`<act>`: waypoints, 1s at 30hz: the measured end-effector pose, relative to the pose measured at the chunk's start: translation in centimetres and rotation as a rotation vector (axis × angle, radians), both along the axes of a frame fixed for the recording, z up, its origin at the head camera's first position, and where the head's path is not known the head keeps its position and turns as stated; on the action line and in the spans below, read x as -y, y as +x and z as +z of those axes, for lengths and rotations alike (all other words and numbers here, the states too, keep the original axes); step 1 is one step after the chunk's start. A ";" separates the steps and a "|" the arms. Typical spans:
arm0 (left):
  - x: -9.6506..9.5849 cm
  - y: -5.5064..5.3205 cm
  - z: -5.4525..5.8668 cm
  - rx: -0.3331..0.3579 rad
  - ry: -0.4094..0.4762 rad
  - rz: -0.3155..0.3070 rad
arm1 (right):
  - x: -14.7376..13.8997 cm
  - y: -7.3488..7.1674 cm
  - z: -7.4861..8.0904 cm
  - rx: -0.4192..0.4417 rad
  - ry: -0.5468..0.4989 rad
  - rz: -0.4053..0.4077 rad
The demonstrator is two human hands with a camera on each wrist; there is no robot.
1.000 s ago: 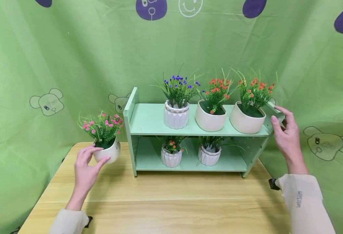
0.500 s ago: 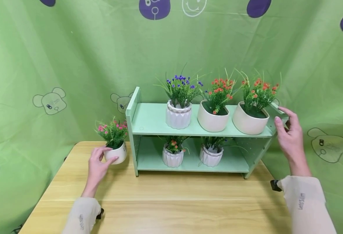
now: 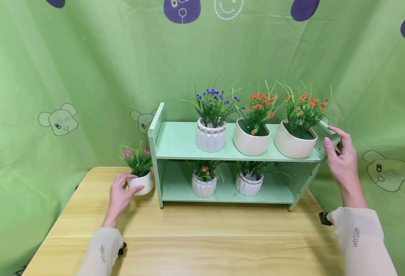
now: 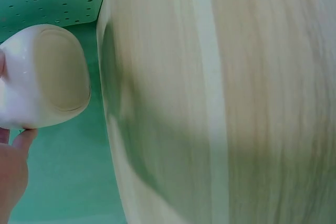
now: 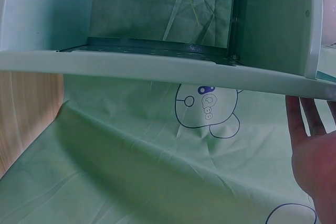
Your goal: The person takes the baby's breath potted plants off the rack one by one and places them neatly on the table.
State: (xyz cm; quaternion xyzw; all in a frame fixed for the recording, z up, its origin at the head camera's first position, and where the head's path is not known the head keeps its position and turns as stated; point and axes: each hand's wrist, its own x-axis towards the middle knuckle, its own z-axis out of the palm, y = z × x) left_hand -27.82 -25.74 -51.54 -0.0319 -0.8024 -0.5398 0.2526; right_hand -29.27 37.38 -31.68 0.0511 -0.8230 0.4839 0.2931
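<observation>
My left hand (image 3: 120, 194) holds a small white flower pot (image 3: 144, 183) with pink artificial flowers, just left of the green two-tier shelf (image 3: 178, 141). The left wrist view shows the bare underside of this pot (image 4: 62, 72), raised off the table. Dark lettering marks its side. My right hand (image 3: 342, 163) grips the upper right end panel of the shelf, with the thumb toward the inner side. From the right wrist, straight fingers (image 5: 313, 116) are seen along the panel's outer side.
On the top tier stand a fluted pot (image 3: 211, 137) with purple flowers and two smooth pots (image 3: 251, 142) with orange flowers. Below are two fluted pots (image 3: 203, 188). The shelf stands on a wooden table (image 3: 206, 237), before a green curtain (image 3: 95, 57).
My left hand has carried the pink-flowered pot rightward and slightly down, closer to the shelf's left side. The right hand stays at the right end panel.
</observation>
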 end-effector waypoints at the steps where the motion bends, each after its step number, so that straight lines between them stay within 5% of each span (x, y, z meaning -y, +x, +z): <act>1: 0.0 -0.1 -0.1 0.010 -0.006 -0.001 | 0.0 0.0 0.0 -0.002 0.001 0.000; 19: 0.3 -0.6 -0.9 0.099 -0.042 -0.043 | -0.2 -0.3 -0.2 -0.004 0.013 -0.007; 30: 0.7 -0.3 -1.4 0.083 -0.203 -0.041 | -0.7 -0.7 -0.4 0.019 0.013 -0.013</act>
